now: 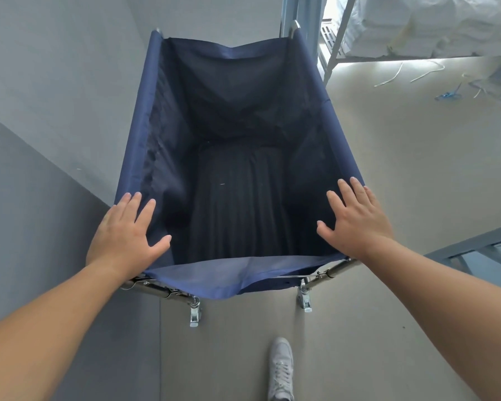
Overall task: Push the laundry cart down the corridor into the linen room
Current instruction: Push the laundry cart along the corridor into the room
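Laundry cart (145, 117), centre frame, against the wall at nine o'clock. Left hand (125, 235) and right hand (356, 218) rest flat, fingers spread, on its near corners, gripping nothing.

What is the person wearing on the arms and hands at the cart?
Nothing: both forearms are bare to the frame's edge, no sleeves showing. The left hand and right hand have no gloves, rings, watch or bands visible. Fingernails are short and unpainted. One white lace-up sneaker shows below.
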`<state>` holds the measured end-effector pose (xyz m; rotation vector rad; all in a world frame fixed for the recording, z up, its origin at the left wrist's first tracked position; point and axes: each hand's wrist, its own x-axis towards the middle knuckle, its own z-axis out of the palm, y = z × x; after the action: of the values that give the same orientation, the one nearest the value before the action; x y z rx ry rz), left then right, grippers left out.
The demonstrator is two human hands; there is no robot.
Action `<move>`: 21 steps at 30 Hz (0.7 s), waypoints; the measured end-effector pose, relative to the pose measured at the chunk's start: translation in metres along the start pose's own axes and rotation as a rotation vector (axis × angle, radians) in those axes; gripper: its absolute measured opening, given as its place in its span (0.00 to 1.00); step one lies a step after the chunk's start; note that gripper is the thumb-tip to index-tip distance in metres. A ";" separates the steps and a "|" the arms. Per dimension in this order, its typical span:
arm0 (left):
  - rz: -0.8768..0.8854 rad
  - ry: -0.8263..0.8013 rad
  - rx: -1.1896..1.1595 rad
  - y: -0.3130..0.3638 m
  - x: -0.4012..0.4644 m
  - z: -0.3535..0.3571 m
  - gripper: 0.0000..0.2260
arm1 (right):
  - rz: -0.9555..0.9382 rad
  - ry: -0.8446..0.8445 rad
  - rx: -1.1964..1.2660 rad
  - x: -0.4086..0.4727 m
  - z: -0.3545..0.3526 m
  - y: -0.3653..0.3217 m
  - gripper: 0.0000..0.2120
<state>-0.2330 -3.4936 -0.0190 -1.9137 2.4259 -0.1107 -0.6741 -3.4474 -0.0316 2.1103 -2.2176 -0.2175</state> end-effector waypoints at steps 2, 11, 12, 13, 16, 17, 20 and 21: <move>-0.009 -0.001 0.004 -0.002 0.017 0.000 0.37 | -0.007 0.002 0.006 0.019 -0.001 0.001 0.36; -0.035 -0.007 0.035 -0.013 0.097 0.002 0.36 | -0.045 -0.005 0.018 0.109 -0.007 0.005 0.36; -0.041 -0.005 0.030 -0.014 0.105 0.003 0.36 | -0.049 -0.004 0.018 0.119 -0.008 0.005 0.36; -0.043 0.000 0.026 -0.016 0.113 0.004 0.36 | -0.051 -0.004 0.018 0.127 -0.008 0.005 0.36; -0.052 0.002 0.018 -0.021 0.138 0.005 0.36 | -0.057 -0.018 0.028 0.155 -0.011 0.005 0.37; -0.056 0.001 0.018 -0.023 0.145 0.005 0.36 | -0.061 -0.018 0.031 0.163 -0.011 0.004 0.37; -0.052 0.002 0.021 -0.029 0.165 0.005 0.36 | -0.066 -0.007 0.033 0.184 -0.012 0.003 0.36; -0.051 0.003 0.027 -0.032 0.173 0.005 0.36 | -0.067 0.000 0.037 0.192 -0.012 0.001 0.36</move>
<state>-0.2419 -3.6698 -0.0206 -1.9655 2.3658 -0.1466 -0.6840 -3.6399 -0.0279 2.2065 -2.1694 -0.1821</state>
